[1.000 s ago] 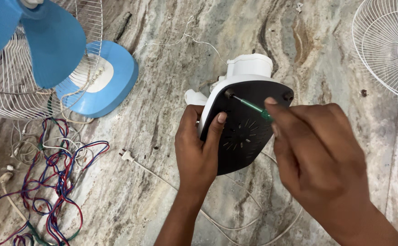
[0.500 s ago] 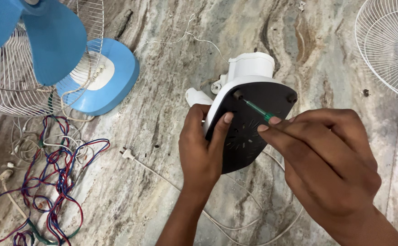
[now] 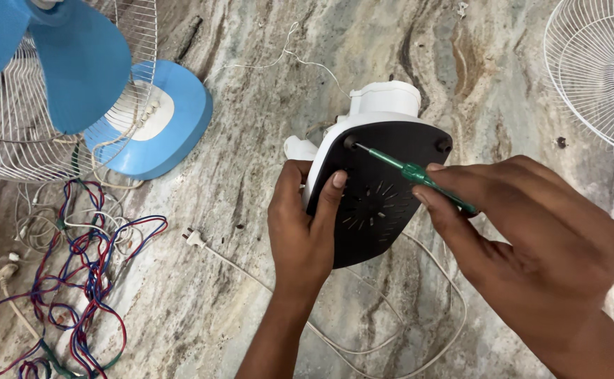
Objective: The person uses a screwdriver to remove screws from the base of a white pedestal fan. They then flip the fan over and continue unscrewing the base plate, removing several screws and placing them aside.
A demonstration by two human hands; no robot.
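A white fan base [image 3: 384, 100] lies tipped on its side on the stone floor, its black bottom plate [image 3: 380, 200] facing me. My left hand [image 3: 303, 228] grips the plate's left edge, thumb on the black face. My right hand [image 3: 531, 242] holds a green-handled screwdriver [image 3: 419, 175]. Its metal tip rests at a screw hole in the plate's upper left corner. A white cord with a plug [image 3: 194, 238] runs from under the base.
A blue-bladed fan [image 3: 54, 63] with a wire grille and a blue base [image 3: 163, 119] lies at the upper left. A tangle of red, blue and white wires [image 3: 68, 281] covers the lower left. A white fan grille [image 3: 595, 70] sits at the upper right.
My right hand has slid the screwdriver along so its tip sits at the upper left screw hole. The left hand stays on the plate's edge.
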